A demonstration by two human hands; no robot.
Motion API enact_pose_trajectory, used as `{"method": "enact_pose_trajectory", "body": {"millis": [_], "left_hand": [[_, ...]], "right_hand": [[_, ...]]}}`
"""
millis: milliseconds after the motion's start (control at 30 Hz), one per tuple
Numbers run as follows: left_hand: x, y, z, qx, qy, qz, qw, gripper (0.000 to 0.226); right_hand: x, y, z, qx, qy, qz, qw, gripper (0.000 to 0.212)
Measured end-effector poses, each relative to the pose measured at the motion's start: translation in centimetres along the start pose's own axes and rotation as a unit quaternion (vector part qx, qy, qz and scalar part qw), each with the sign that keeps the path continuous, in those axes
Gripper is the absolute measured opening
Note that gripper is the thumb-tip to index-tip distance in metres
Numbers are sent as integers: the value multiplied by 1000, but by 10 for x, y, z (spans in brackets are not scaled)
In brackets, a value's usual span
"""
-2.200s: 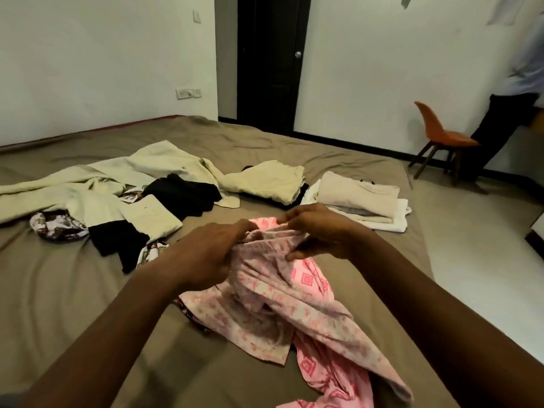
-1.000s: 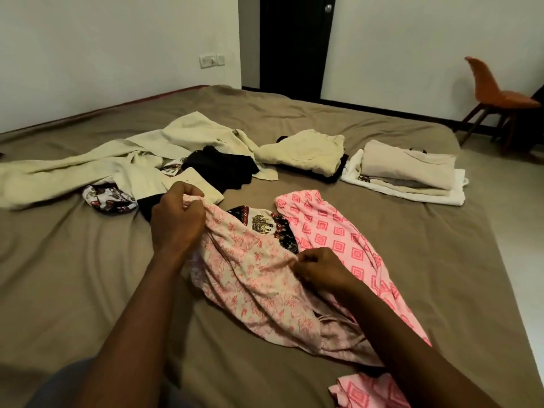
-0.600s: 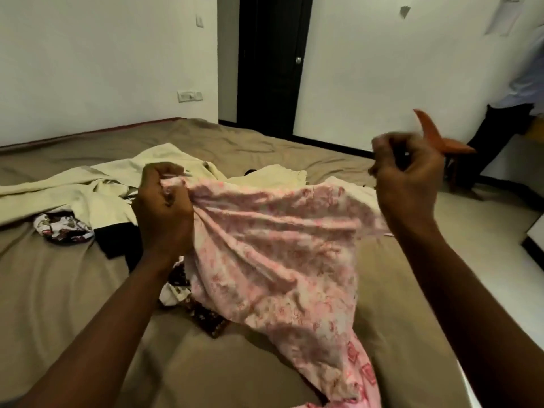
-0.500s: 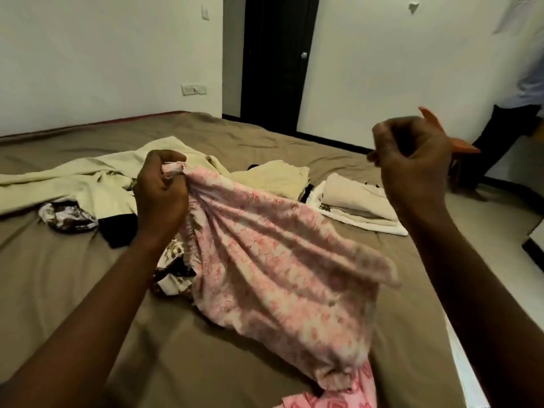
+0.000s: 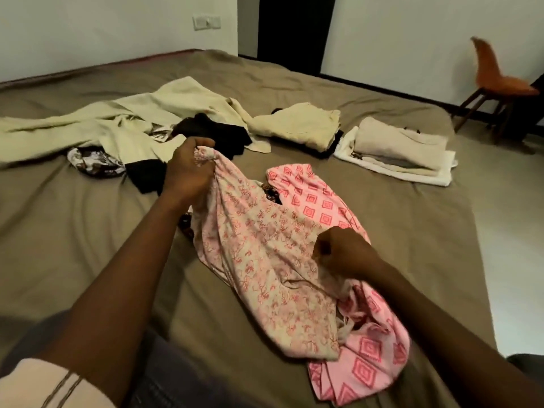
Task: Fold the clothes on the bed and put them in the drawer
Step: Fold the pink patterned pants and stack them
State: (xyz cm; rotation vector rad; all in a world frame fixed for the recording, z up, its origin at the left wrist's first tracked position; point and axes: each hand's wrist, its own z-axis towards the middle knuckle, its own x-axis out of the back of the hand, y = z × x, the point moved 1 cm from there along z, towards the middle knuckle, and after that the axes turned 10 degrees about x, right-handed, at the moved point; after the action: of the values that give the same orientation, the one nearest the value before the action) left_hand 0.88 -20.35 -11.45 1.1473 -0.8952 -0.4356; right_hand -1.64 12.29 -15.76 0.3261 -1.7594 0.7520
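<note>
White walls (image 5: 88, 30) close the far side, with a pale switch plate (image 5: 206, 22) on the left one and a dark door (image 5: 295, 28) between them. A dark skirting (image 5: 382, 83) runs along the right wall. An orange chair (image 5: 494, 75) on wooden legs stands far right on the pale floor (image 5: 506, 216). A wide bed (image 5: 73, 231) under a brown sheet fills the room.

Home bedroom: big bed (image 5: 73, 231) w/ strewn clothes (image 5: 117, 125), dark door (image 5: 294, 30) & orange chair (image 5: 494, 75).
</note>
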Motion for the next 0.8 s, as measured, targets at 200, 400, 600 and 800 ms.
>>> {"method": "enact_pose_trajectory", "body": {"millis": [200, 400, 600, 800], "left_hand": [[5, -9, 8, 31, -13, -19, 999, 34], [-4, -16, 7, 29, -22, -12, 999, 33], [-9, -21, 7, 40, -17, -9, 999, 34], [-9, -29, 10, 72, -18, -52, 996, 29]], "right_hand": [[14, -1, 6, 82, -85, 76, 990, 22], [32, 6, 31, 85, 25, -97, 991, 16], [72, 3, 38, -84, 263, -12, 961, 19], [-16, 6, 10, -226, 137, 63, 962, 63]]}}
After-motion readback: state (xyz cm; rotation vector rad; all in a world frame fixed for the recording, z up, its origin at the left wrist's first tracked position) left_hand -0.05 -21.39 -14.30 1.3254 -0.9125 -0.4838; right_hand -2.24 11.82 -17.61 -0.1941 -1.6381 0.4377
